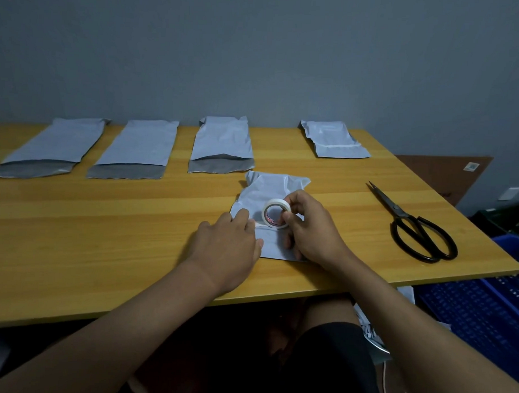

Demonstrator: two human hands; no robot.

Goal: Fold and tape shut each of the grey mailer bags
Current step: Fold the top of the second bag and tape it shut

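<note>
Looking across the wooden table [104,220] from its left end, I record three grey mailer bags along the far edge with their flaps unfolded: the first bag [52,143] nearest the left edge, the second bag [138,146] just right of it, and the third bag [222,139] near the table's middle.

The folded bag [270,185] lies on the table close to the near edge, just in front and right of the third bag. My left hand [225,243] rests on the left side of this bag, fingers extended fairly flat and pressing down where a strip of tape leaves the roll; I see nothing gripped in it. The roll of white tape [277,213] stands on edge on the bag, touching it. My right hand [308,227] holds the roll, thumb and fingers curled round its right side, with the lower fingers resting on the bag.

A fourth bag [332,138], already folded and with a pale strip across it, lies at the far edge toward the table's right end. Black scissors [413,222] lie closed on the table near its right edge, well apart from the hands. A blue crate [483,310] sits beyond the table's right edge, lower down.
</note>
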